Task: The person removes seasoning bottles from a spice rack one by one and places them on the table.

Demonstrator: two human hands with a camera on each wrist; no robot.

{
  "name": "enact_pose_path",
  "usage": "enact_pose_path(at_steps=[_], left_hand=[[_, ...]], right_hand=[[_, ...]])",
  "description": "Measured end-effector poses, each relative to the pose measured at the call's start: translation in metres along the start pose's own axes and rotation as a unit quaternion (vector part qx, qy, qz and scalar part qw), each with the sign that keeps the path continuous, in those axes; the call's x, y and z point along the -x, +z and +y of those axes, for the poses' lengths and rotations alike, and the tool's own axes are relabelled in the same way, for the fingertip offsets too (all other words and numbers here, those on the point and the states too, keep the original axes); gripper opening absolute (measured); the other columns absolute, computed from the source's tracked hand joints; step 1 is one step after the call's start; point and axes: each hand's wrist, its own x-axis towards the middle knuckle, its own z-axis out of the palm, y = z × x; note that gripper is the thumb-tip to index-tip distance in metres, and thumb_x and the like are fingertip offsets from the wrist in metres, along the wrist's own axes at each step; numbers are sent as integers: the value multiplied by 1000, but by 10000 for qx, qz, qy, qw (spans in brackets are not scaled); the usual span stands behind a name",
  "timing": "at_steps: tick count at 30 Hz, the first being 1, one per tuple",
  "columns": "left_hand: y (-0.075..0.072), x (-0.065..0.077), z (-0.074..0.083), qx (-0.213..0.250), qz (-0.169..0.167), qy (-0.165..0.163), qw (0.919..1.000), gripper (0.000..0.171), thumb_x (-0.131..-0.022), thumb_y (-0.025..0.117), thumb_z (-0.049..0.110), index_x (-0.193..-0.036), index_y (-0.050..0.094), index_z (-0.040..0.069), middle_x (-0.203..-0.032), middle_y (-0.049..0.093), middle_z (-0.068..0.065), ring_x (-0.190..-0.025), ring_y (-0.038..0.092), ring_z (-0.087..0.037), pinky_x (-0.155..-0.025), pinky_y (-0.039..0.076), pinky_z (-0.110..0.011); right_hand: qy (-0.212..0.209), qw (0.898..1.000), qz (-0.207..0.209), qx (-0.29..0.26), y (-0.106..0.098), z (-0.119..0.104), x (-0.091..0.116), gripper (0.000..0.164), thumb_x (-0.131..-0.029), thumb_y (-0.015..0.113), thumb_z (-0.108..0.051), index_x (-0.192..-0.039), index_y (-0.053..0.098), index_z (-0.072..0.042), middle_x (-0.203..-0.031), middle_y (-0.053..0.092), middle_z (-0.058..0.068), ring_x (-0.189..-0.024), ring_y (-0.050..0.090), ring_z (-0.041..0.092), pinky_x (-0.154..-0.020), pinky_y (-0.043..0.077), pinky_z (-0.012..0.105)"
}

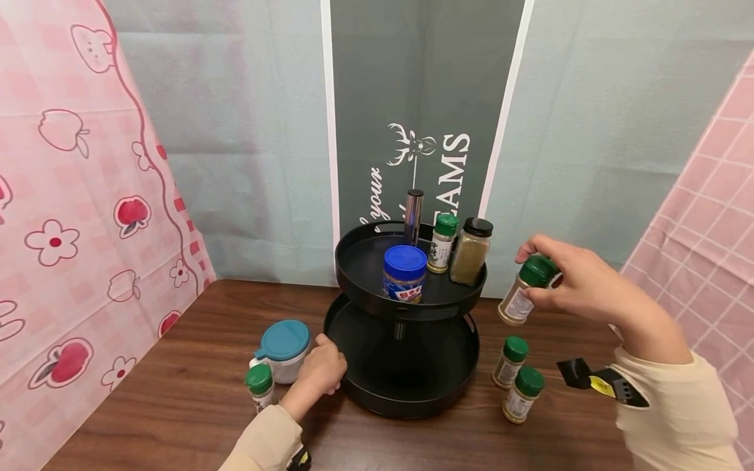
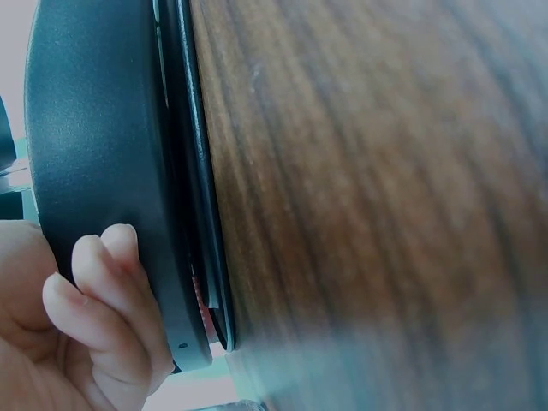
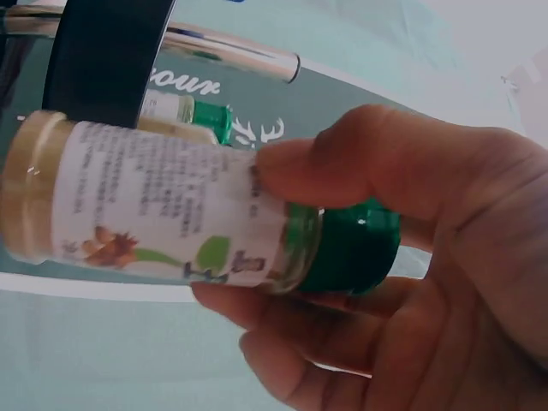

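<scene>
My right hand [image 1: 580, 281] holds a spice jar [image 1: 514, 304] with a green lid, thumb and fingers round its lid end. It is tilted in the air, right of the black two-tier turntable rack [image 1: 406, 405]. In the right wrist view, the jar's [image 3: 163, 201] printed label faces the camera. My left hand [image 1: 323, 367] grips the lower tier's left rim; in the left wrist view its curled fingers [image 2: 111, 308] touch the outer wall. On the upper tier stand a blue-lidded jar [image 1: 404, 271], a green-lidded spice jar [image 1: 440, 245] and a black-lidded jar [image 1: 471, 252].
Two green-lidded spice jars [image 1: 510, 363] [image 1: 521, 396] stand on the wooden table [image 1: 194, 392] right of the rack. To its left are a teal-lidded container [image 1: 285, 343] and another green-lidded jar [image 1: 260, 386]. Printed cloths [image 1: 265, 131] hang behind and at both sides.
</scene>
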Motion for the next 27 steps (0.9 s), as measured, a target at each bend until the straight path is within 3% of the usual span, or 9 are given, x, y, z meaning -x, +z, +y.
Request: enact_pose_path(at_steps=[8, 14, 27], left_hand=[[0, 1, 0, -13, 34, 10, 10000, 26, -85, 47, 12, -101, 37, -6, -46, 53, -6, -34, 51, -18, -41, 41, -33], [0, 1, -1, 2, 28, 20, 10000, 29, -86, 48, 12, -104, 37, -8, -47, 53, -7, -35, 51, -18, -41, 41, -33], [0, 2, 1, -24, 5, 28, 10000, 26, -86, 49, 12, -101, 37, -6, -47, 53, -6, -34, 51, -18, -42, 41, -32]], right_hand=[[317, 9983, -458, 185, 1, 12, 8, 46, -69, 77, -4, -107, 53, -15, -78, 59, -1, -65, 50, 16, -58, 41, 35], [342, 9971, -631, 256, 5, 20, 12, 41, -68, 77, -4, -104, 60, -13, -80, 59, -1, -68, 50, 17, -58, 41, 35], [932, 9905, -1012, 87, 13, 40, 23, 37, -67, 80, -8, -98, 61, -9, -79, 58, 0, -69, 49, 16, -58, 40, 33]])
